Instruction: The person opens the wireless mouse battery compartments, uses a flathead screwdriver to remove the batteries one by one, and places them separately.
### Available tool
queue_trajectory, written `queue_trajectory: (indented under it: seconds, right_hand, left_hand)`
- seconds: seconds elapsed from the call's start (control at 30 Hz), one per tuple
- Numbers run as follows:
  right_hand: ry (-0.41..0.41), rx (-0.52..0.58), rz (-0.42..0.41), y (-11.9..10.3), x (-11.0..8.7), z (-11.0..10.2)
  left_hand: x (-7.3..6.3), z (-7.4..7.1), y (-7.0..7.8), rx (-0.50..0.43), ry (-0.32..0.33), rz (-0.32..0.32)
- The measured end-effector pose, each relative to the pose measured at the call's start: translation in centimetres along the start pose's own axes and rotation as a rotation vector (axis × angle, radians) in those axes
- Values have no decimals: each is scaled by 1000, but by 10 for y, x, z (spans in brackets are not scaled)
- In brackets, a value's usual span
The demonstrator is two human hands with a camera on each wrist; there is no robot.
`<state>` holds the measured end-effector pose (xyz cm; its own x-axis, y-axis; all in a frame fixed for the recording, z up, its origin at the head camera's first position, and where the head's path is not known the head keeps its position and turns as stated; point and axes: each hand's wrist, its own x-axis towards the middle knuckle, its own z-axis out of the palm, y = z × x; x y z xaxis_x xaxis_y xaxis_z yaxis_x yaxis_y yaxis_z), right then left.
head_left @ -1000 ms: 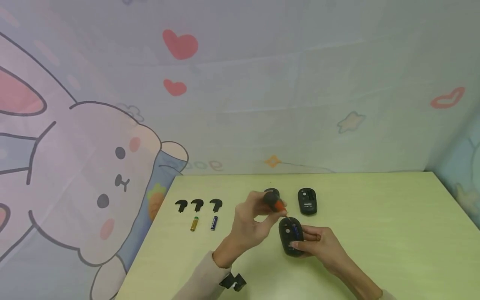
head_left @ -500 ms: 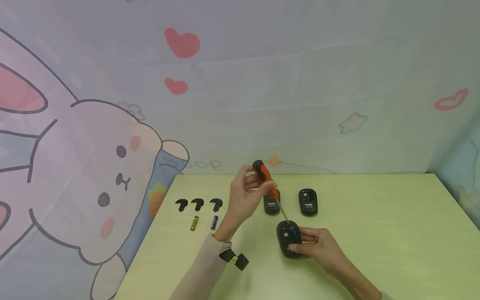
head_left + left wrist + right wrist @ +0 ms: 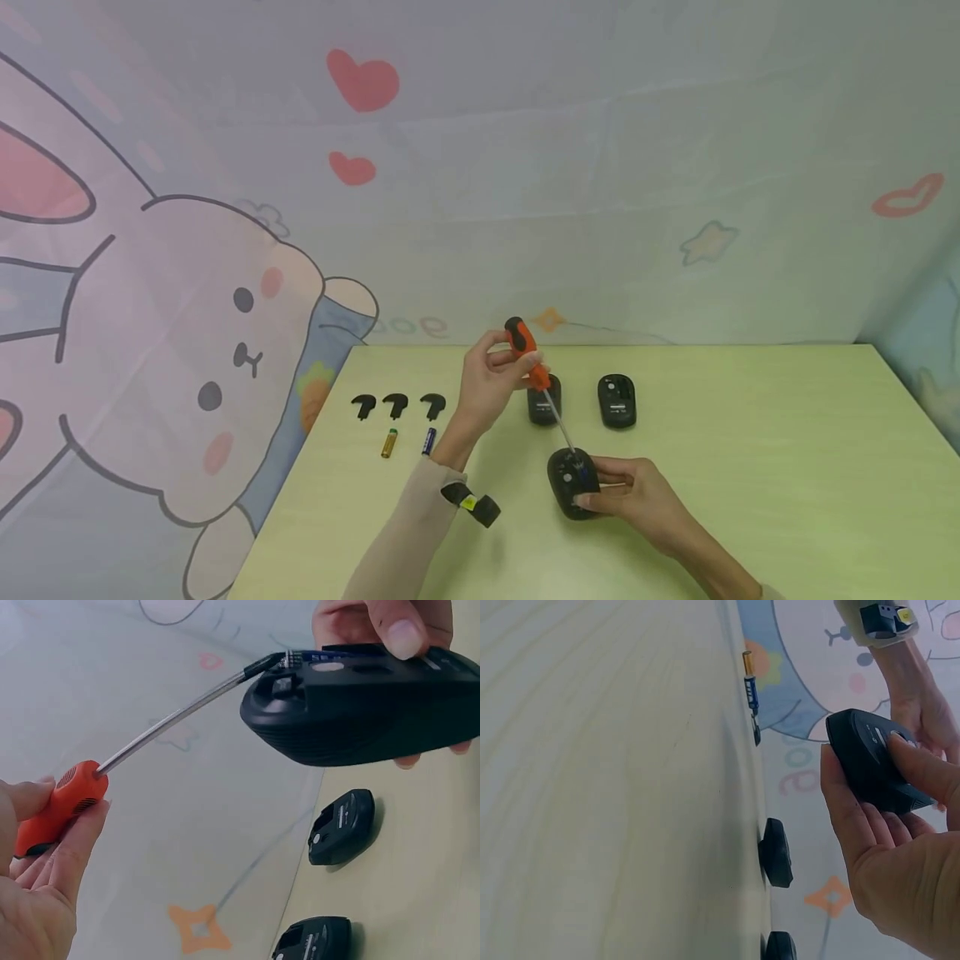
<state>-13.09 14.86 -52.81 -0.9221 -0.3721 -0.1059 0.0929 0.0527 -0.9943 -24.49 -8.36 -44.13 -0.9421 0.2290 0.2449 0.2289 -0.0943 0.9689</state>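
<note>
My left hand (image 3: 486, 390) grips a screwdriver (image 3: 521, 342) by its orange and black handle, the metal shaft slanting down to the right. In the left wrist view, the dark tip (image 3: 264, 664) of the screwdriver is right at the end of a blue battery (image 3: 330, 655) lying in a black computer mouse (image 3: 360, 724). My right hand (image 3: 637, 500) holds this mouse (image 3: 566, 500) with its underside up, thumb across the bottom and fingers beneath. The right wrist view shows the mouse (image 3: 866, 761) held off the table; the screwdriver is hidden there.
Two more black mice, a left one (image 3: 543, 410) and a right one (image 3: 617, 402), lie underside up behind the hands. Several small pieces are at left: three black hooked parts (image 3: 395, 405), a gold battery (image 3: 389, 443) and a blue battery (image 3: 429, 440). A patterned cloth (image 3: 480, 167) hangs behind the table.
My left hand has risen and tipped the screwdriver handle up and back, its tip staying at the mouse. The held mouse has shifted slightly left and nearer to me.
</note>
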Motion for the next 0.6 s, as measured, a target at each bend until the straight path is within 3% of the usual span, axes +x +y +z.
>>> queue_trajectory:
  seconds: [0.4,0.6]
  right_hand:
    - [3,12,12,-2,0,-1]
    - [-19,47,6,-3,-1,-2]
  left_hand:
    - [6,0,-9,-79,57,-94]
    - [7,-5,1,-115,64,-59]
